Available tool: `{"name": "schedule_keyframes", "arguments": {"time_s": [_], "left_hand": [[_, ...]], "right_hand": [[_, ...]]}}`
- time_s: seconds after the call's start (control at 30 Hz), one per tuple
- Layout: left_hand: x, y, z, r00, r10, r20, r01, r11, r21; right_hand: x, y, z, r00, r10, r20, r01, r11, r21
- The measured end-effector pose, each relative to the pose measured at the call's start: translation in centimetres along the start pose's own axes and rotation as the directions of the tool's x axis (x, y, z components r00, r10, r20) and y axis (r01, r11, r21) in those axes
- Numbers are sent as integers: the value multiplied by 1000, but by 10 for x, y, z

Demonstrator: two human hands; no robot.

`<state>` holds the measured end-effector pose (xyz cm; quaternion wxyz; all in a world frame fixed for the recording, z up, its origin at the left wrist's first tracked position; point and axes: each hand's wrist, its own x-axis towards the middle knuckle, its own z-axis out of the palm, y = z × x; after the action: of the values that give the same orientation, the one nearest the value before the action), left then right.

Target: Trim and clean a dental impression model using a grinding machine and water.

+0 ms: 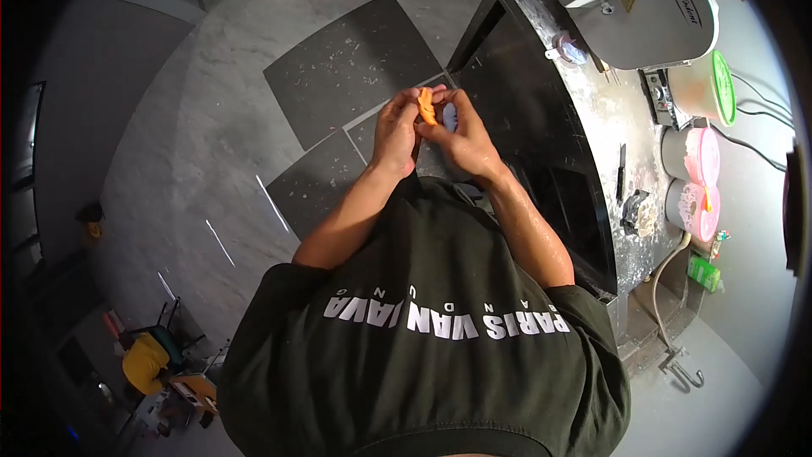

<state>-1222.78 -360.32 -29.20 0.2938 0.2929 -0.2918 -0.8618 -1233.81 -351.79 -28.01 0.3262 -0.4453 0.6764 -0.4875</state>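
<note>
Both hands meet in front of my body, above dark floor mats. Between them is a small, lumpy bright orange piece [427,107], soft-looking and irregular; its exact kind does not show. My left hand [394,137] is closed on its left side with bent fingers. From the other side my right hand [467,137] closes in, its thumb against the lower end of the orange piece. A pale blue-grey piece [450,117] shows inside the right hand's curled fingers, largely covered by them. Whether the two pieces are joined I cannot tell.
To the right runs a black-fronted workbench [584,195] with a white-stained top. On it stand a grey machine [651,21], a green-lidded tub [702,89], two pink-lidded tubs [694,156] and a black-and-white lump [636,213]. A sink [655,322] adjoins it. Debris dots the floor mat [355,59].
</note>
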Motion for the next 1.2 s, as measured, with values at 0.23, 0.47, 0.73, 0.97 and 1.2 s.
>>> {"name": "schedule_keyframes", "arguments": {"time_s": [0.23, 0.47, 0.73, 0.97, 1.2], "left_hand": [[0, 33, 4, 995, 20, -102, -16, 999, 34], [-13, 51, 7, 1000, -24, 9, 23, 985, 169], [-18, 53, 17, 999, -12, 50, 6, 993, 116], [-23, 55, 21, 997, 20, 77, -26, 996, 84], [-23, 57, 22, 999, 29, 29, -32, 993, 117]], "right_hand": [[2, -23, -35, 944, 224, 242, -310, 357, 881], [2, -34, -46, 924, 73, 377, -383, 175, 907], [2, -42, -47, 921, 29, 387, -388, 56, 920], [0, -49, -46, 923, 53, 381, -384, 84, 919], [2, -49, -49, 929, 86, 360, -369, 155, 916]]}}
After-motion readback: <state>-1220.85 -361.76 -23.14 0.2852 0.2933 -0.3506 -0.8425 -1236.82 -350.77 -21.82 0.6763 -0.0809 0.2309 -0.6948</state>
